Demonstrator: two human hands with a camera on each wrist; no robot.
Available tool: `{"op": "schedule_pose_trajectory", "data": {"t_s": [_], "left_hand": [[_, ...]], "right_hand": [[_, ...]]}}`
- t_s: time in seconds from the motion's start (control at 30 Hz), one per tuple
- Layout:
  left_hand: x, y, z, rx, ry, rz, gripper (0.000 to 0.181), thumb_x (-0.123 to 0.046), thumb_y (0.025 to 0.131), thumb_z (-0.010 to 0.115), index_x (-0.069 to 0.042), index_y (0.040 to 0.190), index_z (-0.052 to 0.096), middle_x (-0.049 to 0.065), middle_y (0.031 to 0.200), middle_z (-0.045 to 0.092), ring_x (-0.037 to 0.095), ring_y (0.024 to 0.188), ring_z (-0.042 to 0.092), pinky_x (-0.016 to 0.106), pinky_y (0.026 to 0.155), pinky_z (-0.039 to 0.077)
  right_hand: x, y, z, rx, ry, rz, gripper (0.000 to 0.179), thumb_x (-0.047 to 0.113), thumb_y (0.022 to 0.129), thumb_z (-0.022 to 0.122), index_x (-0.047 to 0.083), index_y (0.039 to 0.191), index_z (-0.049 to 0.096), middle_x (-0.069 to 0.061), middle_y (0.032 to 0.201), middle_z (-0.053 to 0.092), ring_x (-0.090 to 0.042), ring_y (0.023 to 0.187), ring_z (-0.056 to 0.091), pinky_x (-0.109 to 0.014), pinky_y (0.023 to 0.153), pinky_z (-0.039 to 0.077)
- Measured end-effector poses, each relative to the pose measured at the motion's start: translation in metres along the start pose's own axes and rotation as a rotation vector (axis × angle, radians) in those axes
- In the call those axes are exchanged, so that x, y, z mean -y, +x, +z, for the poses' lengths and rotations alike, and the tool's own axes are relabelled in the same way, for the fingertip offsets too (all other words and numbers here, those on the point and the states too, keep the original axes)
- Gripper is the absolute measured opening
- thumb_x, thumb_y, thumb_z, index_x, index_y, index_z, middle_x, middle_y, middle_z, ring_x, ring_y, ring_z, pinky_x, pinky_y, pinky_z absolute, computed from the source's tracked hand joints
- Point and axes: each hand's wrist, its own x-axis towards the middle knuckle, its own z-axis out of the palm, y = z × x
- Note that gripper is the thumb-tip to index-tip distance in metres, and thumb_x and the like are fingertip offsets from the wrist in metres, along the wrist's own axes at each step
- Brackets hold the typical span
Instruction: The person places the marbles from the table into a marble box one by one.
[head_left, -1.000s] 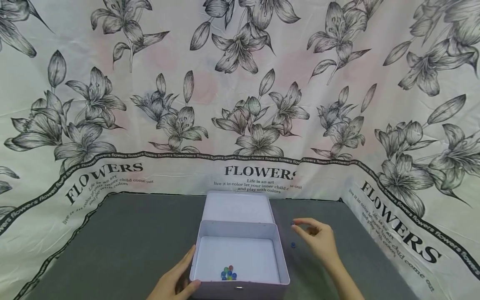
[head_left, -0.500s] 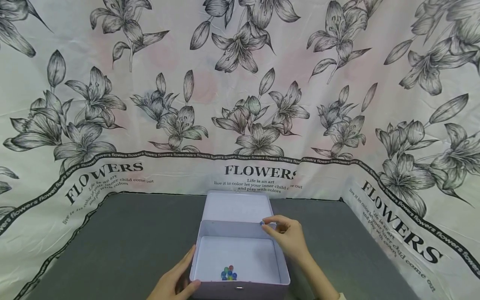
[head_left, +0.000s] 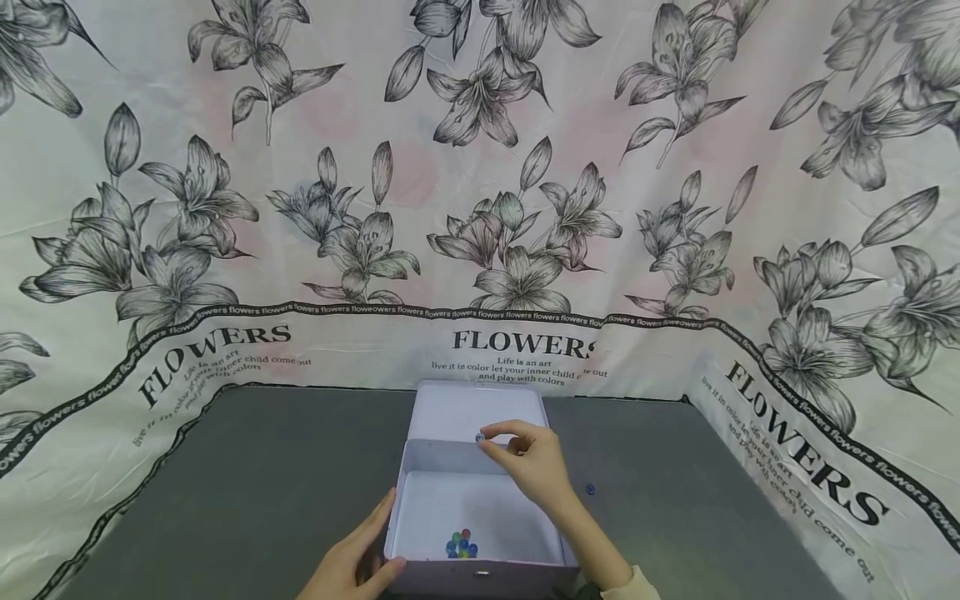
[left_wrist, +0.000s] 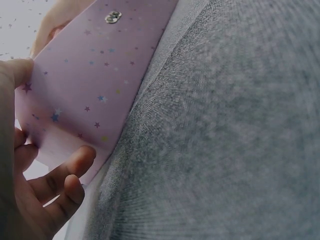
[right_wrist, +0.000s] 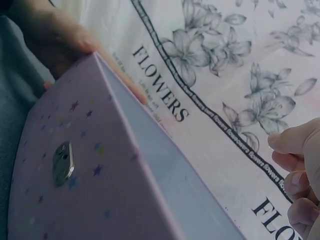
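My right hand [head_left: 534, 467] is over the open box, pinching a small bluish marble [head_left: 480, 437] between thumb and index finger. The pale lilac box [head_left: 487, 575] has its lid [head_left: 468, 412] tipped back, and its star-printed front with a metal clasp [left_wrist: 113, 17] shows in the wrist views. Several coloured marbles [head_left: 461, 546], blue, green and red, lie together on the box floor near the front wall. My left hand [head_left: 352, 554] holds the box at its front left corner, thumb [left_wrist: 20, 70] at the rim and fingers along the side.
A dark blue marble [head_left: 590, 489] lies on the grey table cover [head_left: 285, 467] to the right of the box. A white flower-printed cloth [head_left: 375, 350] hangs behind and along both sides of the table.
My right hand has moved left with the marble, from over the table right of the box to above the box. My left hand stays at the box corner.
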Motion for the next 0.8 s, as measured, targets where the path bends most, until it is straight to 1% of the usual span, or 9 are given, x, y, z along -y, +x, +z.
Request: {"op": "schedule_pose_trajectory", "data": {"t_s": [0.07,0.13,0.23,0.37,0.5,0.57,0.67,0.73,0.8], "left_hand": [[0.001,-0.001,0.001,-0.005,-0.010,0.006,0.083,-0.035,0.099,0.076,-0.007,0.166,0.034,0.025,0.164,0.041,-0.001,0.060,0.042,0.021,0.054,0.043],[0.002,-0.001,0.001,-0.009,-0.016,0.010,0.084,-0.034,0.099,0.076,-0.007,0.166,0.035,0.025,0.163,0.042,-0.001,0.061,0.043,0.021,0.053,0.043],[0.002,-0.001,0.001,-0.011,-0.019,0.015,0.083,-0.034,0.099,0.077,-0.007,0.165,0.035,0.025,0.163,0.043,-0.001,0.061,0.043,0.021,0.054,0.043],[0.001,-0.001,0.001,-0.003,-0.038,0.015,0.083,-0.033,0.100,0.075,-0.005,0.165,0.033,0.026,0.164,0.039,0.000,0.059,0.044,0.022,0.053,0.045],[0.000,-0.001,0.000,0.003,-0.036,0.026,0.082,-0.032,0.101,0.074,-0.005,0.166,0.032,0.027,0.165,0.036,0.000,0.057,0.043,0.023,0.053,0.045],[0.000,-0.001,0.000,0.001,-0.030,0.028,0.082,-0.032,0.101,0.074,-0.006,0.166,0.032,0.025,0.165,0.036,-0.001,0.058,0.043,0.022,0.053,0.045],[0.001,-0.001,-0.001,-0.003,-0.020,0.035,0.082,-0.032,0.100,0.074,-0.006,0.166,0.033,0.025,0.166,0.037,-0.002,0.058,0.042,0.022,0.054,0.044],[0.001,-0.001,0.000,-0.008,-0.012,0.038,0.082,-0.031,0.100,0.075,-0.006,0.166,0.033,0.024,0.166,0.036,-0.002,0.058,0.041,0.021,0.054,0.044],[0.001,-0.001,0.000,-0.011,-0.009,0.039,0.082,-0.031,0.100,0.075,-0.006,0.166,0.034,0.025,0.166,0.036,-0.002,0.058,0.040,0.021,0.054,0.044]], "right_hand": [[0.002,0.002,0.003,0.009,-0.007,-0.006,0.013,0.017,0.089,0.087,0.019,0.101,0.084,0.000,0.078,0.074,-0.003,0.048,0.040,-0.021,0.047,0.031],[0.001,0.004,0.006,0.022,-0.021,-0.005,0.012,0.017,0.090,0.087,0.019,0.102,0.084,-0.003,0.075,0.072,-0.003,0.048,0.040,-0.021,0.046,0.031],[-0.003,0.006,0.009,0.058,-0.051,0.029,0.012,0.018,0.090,0.087,0.019,0.101,0.084,-0.002,0.076,0.072,-0.002,0.047,0.038,-0.020,0.045,0.030],[-0.012,0.006,0.012,0.131,-0.116,0.090,0.010,0.018,0.090,0.086,0.016,0.100,0.084,0.001,0.086,0.077,-0.003,0.046,0.037,-0.019,0.044,0.030],[-0.018,0.003,0.014,0.206,-0.186,0.108,0.010,0.015,0.089,0.085,0.011,0.099,0.084,-0.002,0.098,0.080,-0.004,0.048,0.040,-0.019,0.044,0.033],[-0.020,0.001,0.015,0.251,-0.218,0.113,0.010,0.014,0.089,0.084,0.009,0.098,0.084,-0.003,0.099,0.080,-0.006,0.050,0.043,-0.020,0.046,0.036],[-0.022,-0.002,0.017,0.319,-0.303,0.101,0.009,0.013,0.088,0.085,0.009,0.096,0.083,0.000,0.096,0.080,-0.010,0.065,0.057,-0.027,0.059,0.048],[-0.022,-0.004,0.018,0.354,-0.361,0.078,0.008,0.011,0.086,0.085,0.010,0.094,0.083,0.002,0.092,0.079,-0.017,0.077,0.066,-0.037,0.071,0.055],[-0.022,-0.006,0.019,0.381,-0.407,0.062,0.008,0.009,0.085,0.085,0.011,0.092,0.083,0.002,0.090,0.079,-0.022,0.090,0.071,-0.046,0.081,0.057]]}}
